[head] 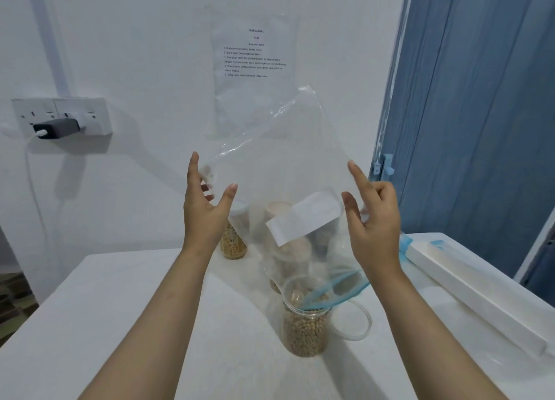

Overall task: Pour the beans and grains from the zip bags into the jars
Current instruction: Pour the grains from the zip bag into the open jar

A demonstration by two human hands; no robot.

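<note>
I hold a clear zip bag (279,165) upside down over the white table (126,303). Its blue zip mouth (333,288) hangs into the open clear jar (303,330), which is more than half full of brown beans. The bag looks empty and carries a white label. My left hand (207,210) pinches the bag's left edge, thumb in front and fingers behind. My right hand (374,219) grips the right edge the same way.
The jar's clear lid (362,321) lies just right of it. A jar of yellow grains (232,242) and other jars stand behind, partly seen through the bag. A long white box (468,282) lies at the right. On the wall are a socket with a charger (57,126) and a printed sheet (252,54).
</note>
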